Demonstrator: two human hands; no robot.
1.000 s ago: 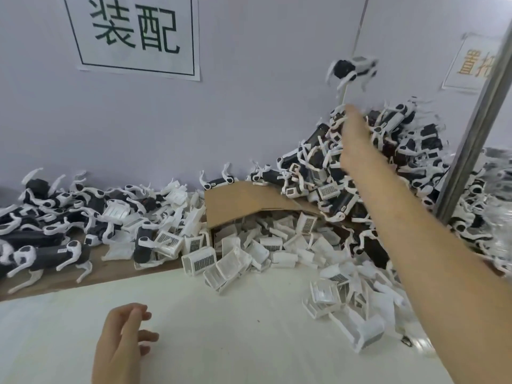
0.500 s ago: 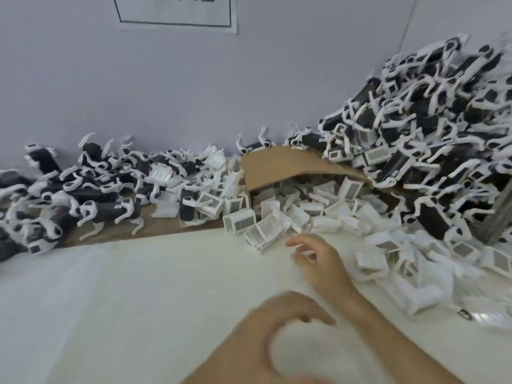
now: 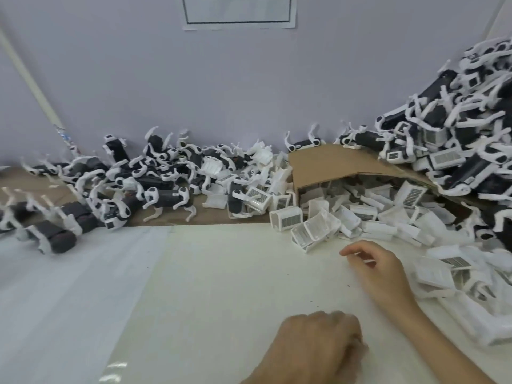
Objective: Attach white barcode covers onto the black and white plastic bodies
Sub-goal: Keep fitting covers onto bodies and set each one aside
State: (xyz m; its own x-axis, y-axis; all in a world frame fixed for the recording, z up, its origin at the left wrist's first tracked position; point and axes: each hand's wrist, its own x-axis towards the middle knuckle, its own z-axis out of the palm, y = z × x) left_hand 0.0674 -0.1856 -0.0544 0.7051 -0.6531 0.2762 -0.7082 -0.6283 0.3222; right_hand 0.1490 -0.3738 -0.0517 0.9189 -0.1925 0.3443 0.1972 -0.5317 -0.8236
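White barcode covers (image 3: 360, 214) spill in a loose heap from a tipped cardboard box (image 3: 332, 164) onto the table at centre right, and more covers (image 3: 443, 273) lie at the right. Black and white plastic bodies (image 3: 457, 139) are piled high at the far right. A lower spread of bodies (image 3: 155, 187) lies along the wall at the left. My right hand (image 3: 379, 270) hovers over the table just in front of the covers, fingers loosely curled, holding nothing. My left hand (image 3: 318, 347) is low at the bottom centre, back up, blurred, with nothing visible in it.
A white sheet (image 3: 221, 286) covers the table in front of me, with a paler foam layer (image 3: 69, 300) at the left. A grey wall with a paper sign (image 3: 238, 12) stands behind the piles. A thin pale pole (image 3: 33, 87) leans at the far left.
My right hand tossed a body up onto the right pile, then came down to the table by the covers. My left hand moved right toward the centre. The view dropped and swung left.
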